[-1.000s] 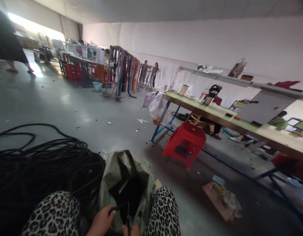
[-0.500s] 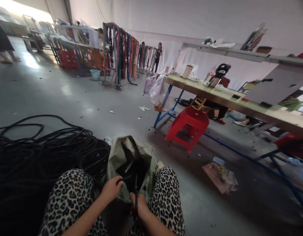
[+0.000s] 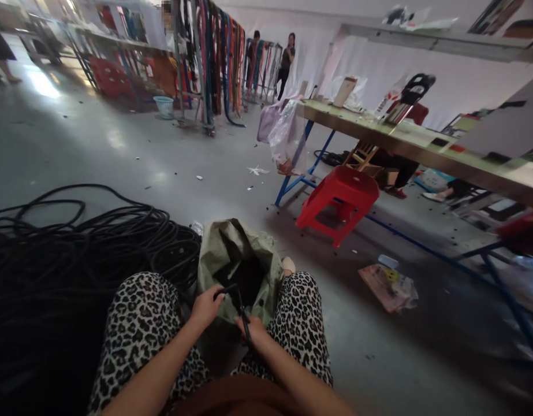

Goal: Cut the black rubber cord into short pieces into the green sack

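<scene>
My left hand (image 3: pixel 207 307) is closed on a short length of black cord (image 3: pixel 228 289), which juts out over the mouth of an olive-green sack (image 3: pixel 211 248). My right hand (image 3: pixel 256 330) grips dark-handled scissors (image 3: pixel 246 325), blades pointing up and away, close to the cord. Whether the blades touch the cord I cannot tell. The sack stands upright between my knees with its top spread wide, and its inside is dark. Beside my left knee lies a big tangled heap of black cord (image 3: pixel 131 245) on the floor.
A red stool (image 3: pixel 346 185) stands by a long blue-legged table (image 3: pixel 379 130). Plastic packaging (image 3: pixel 390 289) lies on the floor to the right. Farther back are a rack of hanging coloured straps (image 3: pixel 225 63), a pale blue bucket (image 3: pixel 164 108) and several people.
The view has tipped downward and turned slightly left. My left hand's cord and the scissors' blades have come closer together above the sack. Both hands keep their hold.
</scene>
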Available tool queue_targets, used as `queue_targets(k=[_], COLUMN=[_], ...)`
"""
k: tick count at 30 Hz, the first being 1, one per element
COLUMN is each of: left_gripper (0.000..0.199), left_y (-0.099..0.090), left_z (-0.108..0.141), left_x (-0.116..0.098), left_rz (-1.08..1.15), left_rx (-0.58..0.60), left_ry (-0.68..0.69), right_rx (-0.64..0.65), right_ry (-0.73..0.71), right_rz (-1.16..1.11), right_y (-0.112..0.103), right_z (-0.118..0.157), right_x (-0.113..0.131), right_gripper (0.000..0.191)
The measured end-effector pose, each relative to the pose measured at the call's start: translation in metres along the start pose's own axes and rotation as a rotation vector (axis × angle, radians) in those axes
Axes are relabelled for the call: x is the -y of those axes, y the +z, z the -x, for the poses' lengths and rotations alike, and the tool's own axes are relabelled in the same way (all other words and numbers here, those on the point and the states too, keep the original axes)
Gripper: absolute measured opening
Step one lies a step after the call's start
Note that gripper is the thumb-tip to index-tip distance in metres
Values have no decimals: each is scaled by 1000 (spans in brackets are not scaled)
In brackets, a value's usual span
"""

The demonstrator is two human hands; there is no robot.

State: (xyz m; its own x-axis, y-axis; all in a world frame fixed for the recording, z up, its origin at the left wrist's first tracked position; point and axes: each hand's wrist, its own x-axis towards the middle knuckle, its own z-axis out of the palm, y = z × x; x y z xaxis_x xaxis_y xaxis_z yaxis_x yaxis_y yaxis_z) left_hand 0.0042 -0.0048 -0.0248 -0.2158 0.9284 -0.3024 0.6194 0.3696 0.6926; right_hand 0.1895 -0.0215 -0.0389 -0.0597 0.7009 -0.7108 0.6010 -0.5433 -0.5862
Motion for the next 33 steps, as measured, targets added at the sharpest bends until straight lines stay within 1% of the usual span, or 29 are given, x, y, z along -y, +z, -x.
queue_targets(k=[3,6,9,14,20,25,29,33], left_gripper=[32,31,32,33,34,35,36,37], left_y=[2,4,6,5,4,4,3,0], left_z=[2,4,5,8,12,13,14,15], left_x=[-4,-5,-4,-3,-7,-9,-14,-19], left_rz=[-22,-26,-32,-70,-161,-212,-264,-349], left_rx=[12,13,10,61,127,168,211,254], left_ry=[11,37,62,75,120,146,158,172], right_rx=[52,83,106,152,145,148,169,142], right_ry=[8,-11,2,21,50,60,68,82], right_rz=[13,-25,-69,-115,-162,-158,-113,-71], right_y=[-1,-3,-3,-2,-1,-6,-8,-5], right_z=[3,7,10,11,9,14,16,10], right_x=[1,3,4,6,5,11,16,13], right_gripper=[29,34,35,36,35,38,42,43])
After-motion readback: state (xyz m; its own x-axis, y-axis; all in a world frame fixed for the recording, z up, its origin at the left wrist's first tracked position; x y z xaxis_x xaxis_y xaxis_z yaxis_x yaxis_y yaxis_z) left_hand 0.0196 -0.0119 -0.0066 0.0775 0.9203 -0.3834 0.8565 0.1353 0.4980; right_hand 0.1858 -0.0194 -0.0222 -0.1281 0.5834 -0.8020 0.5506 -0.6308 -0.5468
